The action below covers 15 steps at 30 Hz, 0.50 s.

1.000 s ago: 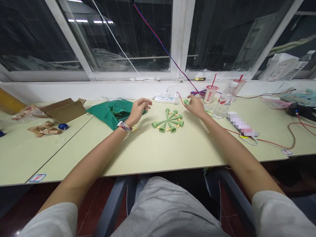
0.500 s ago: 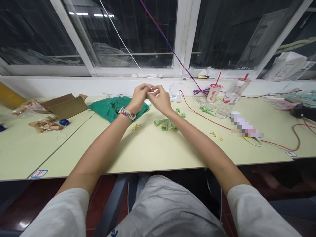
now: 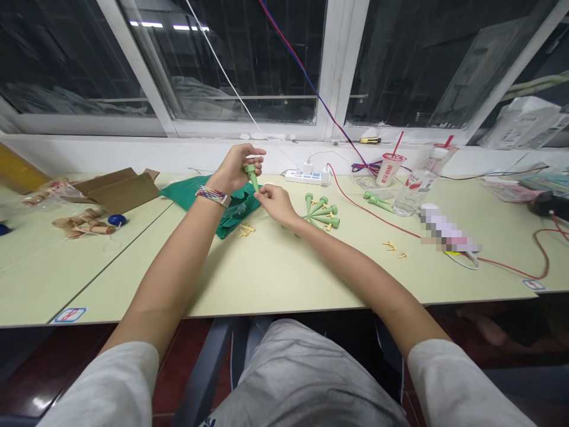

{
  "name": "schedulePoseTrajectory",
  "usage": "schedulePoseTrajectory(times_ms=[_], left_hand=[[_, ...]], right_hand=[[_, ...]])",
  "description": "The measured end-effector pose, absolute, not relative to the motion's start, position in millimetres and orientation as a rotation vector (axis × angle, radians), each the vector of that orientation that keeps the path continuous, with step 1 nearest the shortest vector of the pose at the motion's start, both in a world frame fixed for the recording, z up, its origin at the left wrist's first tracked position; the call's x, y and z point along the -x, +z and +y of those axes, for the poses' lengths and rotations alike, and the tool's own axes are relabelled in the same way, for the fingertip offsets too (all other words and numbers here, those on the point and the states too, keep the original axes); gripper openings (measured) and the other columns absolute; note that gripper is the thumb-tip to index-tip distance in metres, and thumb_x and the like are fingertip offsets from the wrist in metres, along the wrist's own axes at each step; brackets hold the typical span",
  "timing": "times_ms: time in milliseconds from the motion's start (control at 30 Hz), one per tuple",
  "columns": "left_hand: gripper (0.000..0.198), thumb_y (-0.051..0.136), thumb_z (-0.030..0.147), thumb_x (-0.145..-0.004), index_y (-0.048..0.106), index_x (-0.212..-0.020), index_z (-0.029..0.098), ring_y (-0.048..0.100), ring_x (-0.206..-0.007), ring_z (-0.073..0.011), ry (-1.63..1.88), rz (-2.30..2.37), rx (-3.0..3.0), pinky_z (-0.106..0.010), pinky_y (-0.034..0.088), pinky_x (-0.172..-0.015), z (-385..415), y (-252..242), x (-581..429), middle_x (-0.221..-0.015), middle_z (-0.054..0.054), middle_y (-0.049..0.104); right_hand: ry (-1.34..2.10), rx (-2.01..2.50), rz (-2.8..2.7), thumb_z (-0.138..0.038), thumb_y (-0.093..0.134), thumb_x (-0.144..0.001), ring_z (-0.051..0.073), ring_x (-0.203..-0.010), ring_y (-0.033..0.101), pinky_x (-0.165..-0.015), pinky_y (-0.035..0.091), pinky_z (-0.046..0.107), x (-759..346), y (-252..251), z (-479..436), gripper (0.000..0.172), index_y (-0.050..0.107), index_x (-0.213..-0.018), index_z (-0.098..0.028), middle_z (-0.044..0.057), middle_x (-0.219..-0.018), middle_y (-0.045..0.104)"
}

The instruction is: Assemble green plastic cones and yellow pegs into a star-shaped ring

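Observation:
My left hand (image 3: 235, 167) is raised above the table and closed round the wide end of a green plastic cone (image 3: 252, 176), held point down. My right hand (image 3: 274, 203) sits just below it, fingers pinched at the cone's narrow tip. What the pinch holds is too small to see. A fan of several green cones (image 3: 323, 211) lies on the table to the right of my right hand. Small yellow pieces (image 3: 245, 229) lie under my left forearm, and more yellow pieces (image 3: 393, 247) lie further right. A green plastic bag (image 3: 234, 207) lies behind my hands.
A cardboard box (image 3: 116, 188) and wooden toys (image 3: 89, 224) lie at the left. A white power strip (image 3: 307, 176), a paper cup with a straw (image 3: 390, 168), a water bottle (image 3: 416, 182) and two loose green cones (image 3: 379, 201) stand at the back right. A red cable (image 3: 507, 264) crosses the right side.
My right hand came from the far right with a green cone to meet my left hand. The left hand now holds the cone upright and the right hand has dropped to its tip.

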<state>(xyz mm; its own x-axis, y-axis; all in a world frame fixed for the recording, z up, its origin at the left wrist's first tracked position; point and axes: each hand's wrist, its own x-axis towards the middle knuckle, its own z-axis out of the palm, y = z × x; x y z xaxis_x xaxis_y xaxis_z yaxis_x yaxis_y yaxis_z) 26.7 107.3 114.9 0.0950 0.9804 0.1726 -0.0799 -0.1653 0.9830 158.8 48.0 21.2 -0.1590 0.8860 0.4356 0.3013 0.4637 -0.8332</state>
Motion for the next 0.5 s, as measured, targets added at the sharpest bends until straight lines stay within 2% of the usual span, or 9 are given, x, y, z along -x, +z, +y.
schedulePoseTrajectory(times_ms=[133, 233, 367, 500], left_hand=[[0.023, 0.080, 0.028, -0.076, 0.070, -0.093, 0.016, 0.075, -0.084, -0.0287, 1.238, 0.996, -1.384, -0.048, 0.065, -0.081, 96, 124, -25, -0.091, -0.015, 0.073], [0.026, 0.083, 0.018, -0.074, 0.073, -0.097, 0.013, 0.077, -0.091, -0.0311, 1.107, 0.998, -1.519, -0.049, 0.064, -0.086, 89, 129, -19, -0.096, -0.015, 0.075], [0.022, 0.081, 0.014, -0.084, 0.074, -0.103, 0.009, 0.076, -0.091, -0.0261, 1.055, 0.987, -1.602, -0.042, 0.062, -0.088, 87, 136, -6, -0.101, -0.018, 0.075], [0.019, 0.065, 0.023, -0.102, 0.072, -0.111, 0.008, 0.067, -0.074, -0.0122, 1.210, 1.026, -1.602, -0.029, 0.055, -0.078, 90, 142, 3, -0.098, -0.013, 0.072]], right_hand=[[0.804, 0.982, -1.614, -0.034, 0.060, -0.096, 0.015, -0.066, 0.058, -0.070, 0.041, 0.027, -160, 21, 56, 0.025, 0.054, -0.074, -0.024, -0.006, -0.063, 0.058], [0.845, 0.980, -1.567, -0.038, 0.061, -0.096, 0.016, -0.065, 0.058, -0.069, 0.042, 0.027, -160, 19, 60, 0.024, 0.056, -0.077, -0.025, -0.007, -0.062, 0.057], [0.788, 1.038, -1.623, -0.046, 0.062, -0.097, 0.017, -0.065, 0.059, -0.066, 0.043, 0.028, -154, 15, 54, 0.024, 0.060, -0.084, -0.025, -0.005, -0.065, 0.059], [0.637, 1.140, -2.064, -0.039, 0.068, -0.095, 0.022, -0.078, 0.065, -0.070, 0.046, 0.031, -142, 10, 28, 0.018, 0.066, -0.084, -0.024, 0.001, -0.080, 0.070]])
